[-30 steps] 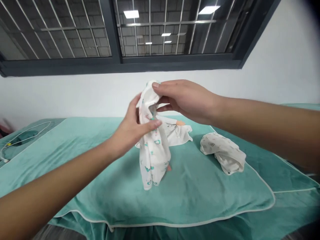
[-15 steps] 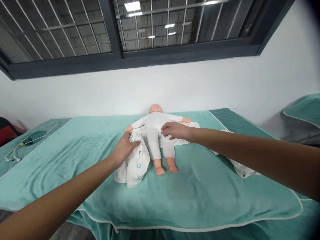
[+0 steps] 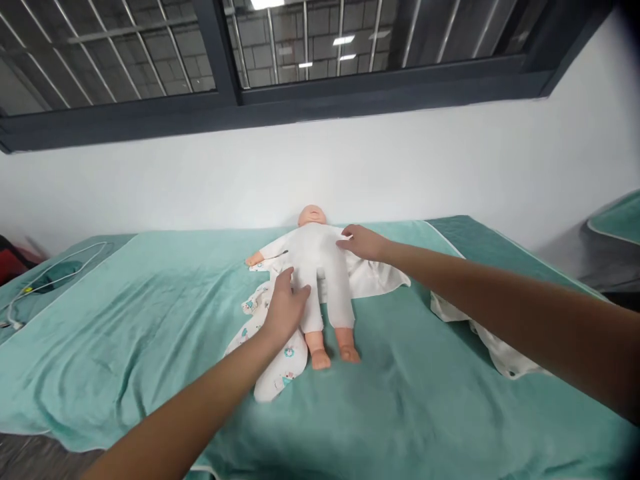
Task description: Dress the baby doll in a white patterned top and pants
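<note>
A baby doll (image 3: 319,250) in a white bodysuit lies on its back, its head toward the wall and its bare feet toward me. Printed white baby clothing (image 3: 283,370) is spread under and beside it, with a further white part showing to the right. My left hand (image 3: 287,307) is open over the cloth beside the doll's leg, thumb and index finger apart. Reaching in from the right, my right hand (image 3: 366,243) is at the doll's shoulder and upper arm, fingers slightly parted. It covers the doll's arm on that side.
A teal blanket (image 3: 165,300) covers the bed, which stands against a white wall (image 3: 200,180) under a barred window (image 3: 300,47). Another white garment (image 3: 505,350) lies to the right, partly behind my forearm. A white cable (image 3: 15,310) lies at the far left.
My left hand has let go of the printed cloth and moved right, toward the doll's leg. My right hand has moved up from the hip to the shoulder. The cloth at left has dropped flatter.
</note>
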Motion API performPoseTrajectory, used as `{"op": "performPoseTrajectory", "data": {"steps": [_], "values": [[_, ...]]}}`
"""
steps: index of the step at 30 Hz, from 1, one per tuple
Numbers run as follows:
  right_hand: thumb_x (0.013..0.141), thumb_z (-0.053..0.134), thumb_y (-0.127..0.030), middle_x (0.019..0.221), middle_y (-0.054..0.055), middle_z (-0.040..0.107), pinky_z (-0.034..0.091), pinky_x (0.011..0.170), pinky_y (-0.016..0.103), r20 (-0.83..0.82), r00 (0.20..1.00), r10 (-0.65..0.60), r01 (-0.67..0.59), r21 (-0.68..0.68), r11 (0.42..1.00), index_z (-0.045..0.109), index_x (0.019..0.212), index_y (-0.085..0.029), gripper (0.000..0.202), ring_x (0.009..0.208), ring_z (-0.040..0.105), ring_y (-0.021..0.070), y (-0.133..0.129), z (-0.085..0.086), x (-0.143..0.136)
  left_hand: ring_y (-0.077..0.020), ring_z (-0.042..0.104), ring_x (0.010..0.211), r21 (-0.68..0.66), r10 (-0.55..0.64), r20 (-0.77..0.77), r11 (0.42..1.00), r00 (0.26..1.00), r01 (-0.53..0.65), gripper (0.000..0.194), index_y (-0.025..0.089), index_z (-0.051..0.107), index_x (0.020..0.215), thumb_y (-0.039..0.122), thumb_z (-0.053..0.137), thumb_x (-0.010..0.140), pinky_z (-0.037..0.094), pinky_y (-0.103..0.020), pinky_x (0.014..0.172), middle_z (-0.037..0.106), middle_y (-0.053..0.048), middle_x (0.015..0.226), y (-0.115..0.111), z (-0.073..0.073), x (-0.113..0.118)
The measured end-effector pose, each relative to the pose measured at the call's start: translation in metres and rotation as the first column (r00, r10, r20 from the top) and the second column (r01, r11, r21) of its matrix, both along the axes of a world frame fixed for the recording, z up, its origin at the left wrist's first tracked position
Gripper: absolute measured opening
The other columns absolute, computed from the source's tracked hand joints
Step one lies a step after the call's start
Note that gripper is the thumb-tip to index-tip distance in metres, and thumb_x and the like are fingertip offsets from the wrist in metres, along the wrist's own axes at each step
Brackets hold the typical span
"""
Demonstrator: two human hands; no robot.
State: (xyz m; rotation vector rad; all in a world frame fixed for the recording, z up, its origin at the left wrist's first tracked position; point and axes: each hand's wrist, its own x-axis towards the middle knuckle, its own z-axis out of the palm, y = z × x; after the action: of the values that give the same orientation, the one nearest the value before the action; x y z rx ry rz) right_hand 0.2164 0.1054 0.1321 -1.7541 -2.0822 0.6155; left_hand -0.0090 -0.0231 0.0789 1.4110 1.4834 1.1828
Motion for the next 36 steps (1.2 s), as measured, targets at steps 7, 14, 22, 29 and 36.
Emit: {"op": "performPoseTrajectory", "data": {"steps": [7, 14, 22, 29, 36], "values": [[0.092, 0.047, -0.067, 0.142, 0.026, 0.053, 0.043, 0.104, 0.042, -0.022, 0.993, -0.112, 0.113, 0.018, 0.993, 0.034, 0.147, -0.006, 0.084, 0.128, 0.056, 0.0354, 0.105, -0.029, -0.006, -0.0267, 0.063, 0.12, -0.384, 0.143, 0.553, 0.918, 0.821, 0.1, 0.064, 0.021, 0.052, 0.131, 0.047, 0.075, 0.077, 0.054, -0.037, 0.099, 0.059, -0.013, 0.14, 0.041, -0.006, 0.02], [0.081, 0.044, -0.084, 0.151, 0.022, 0.046, 0.04, 0.11, 0.047, -0.06, 0.998, 0.014, -0.019, -0.074, 0.997, 0.042, 0.145, -0.013, 0.096, 0.135, 0.049, 0.0378, 0.165, -0.047, -0.013, -0.0246, 0.072, 0.095, -0.34, 0.091, 0.655, 0.922, 0.75, 0.185, 0.055, 0.02, 0.059, 0.125, 0.045, 0.075, 0.079, 0.061, -0.036, 0.08, 0.07, -0.013, 0.122, 0.075, -0.001, 0.021], [0.076, 0.046, -0.087, 0.142, 0.019, 0.057, 0.047, 0.102, 0.057, -0.031, 0.992, 0.124, -0.125, -0.067, 0.99, 0.056, 0.131, -0.019, 0.088, 0.123, 0.058, 0.0408, 0.187, -0.008, -0.092, -0.0218, 0.07, 0.066, -0.415, 0.13, 0.636, 0.889, 0.761, 0.195, 0.044, 0.014, 0.065, 0.114, 0.043, 0.071, 0.082, 0.058, -0.031, 0.056, 0.075, -0.012, 0.084, 0.101, 0.034, -0.07], [0.087, 0.052, -0.069, 0.127, 0.009, 0.069, 0.048, 0.104, 0.053, -0.195, 0.901, 0.387, -0.39, 0.029, 0.921, 0.065, 0.119, -0.023, 0.057, 0.118, 0.061, 0.0377, 0.183, -0.017, -0.219, -0.0206, 0.071, 0.069, -0.481, 0.227, 0.532, 0.874, 0.816, 0.07, 0.034, 0.015, 0.065, 0.11, 0.04, 0.067, 0.086, 0.059, -0.031, 0.06, 0.075, -0.008, 0.083, 0.098, 0.013, -0.188], [0.089, 0.055, -0.061, 0.138, 0.007, 0.062, 0.044, 0.109, 0.042, -0.326, 0.813, 0.482, -0.488, 0.072, 0.87, 0.058, 0.133, -0.017, 0.062, 0.127, 0.057, 0.0275, 0.186, -0.053, -0.288, -0.0175, 0.068, 0.071, -0.429, 0.266, 0.49, 0.903, 0.83, -0.035, 0.038, 0.016, 0.063, 0.114, 0.044, 0.064, 0.088, 0.058, -0.031, 0.067, 0.075, -0.005, 0.092, 0.09, -0.028, -0.242]]}}
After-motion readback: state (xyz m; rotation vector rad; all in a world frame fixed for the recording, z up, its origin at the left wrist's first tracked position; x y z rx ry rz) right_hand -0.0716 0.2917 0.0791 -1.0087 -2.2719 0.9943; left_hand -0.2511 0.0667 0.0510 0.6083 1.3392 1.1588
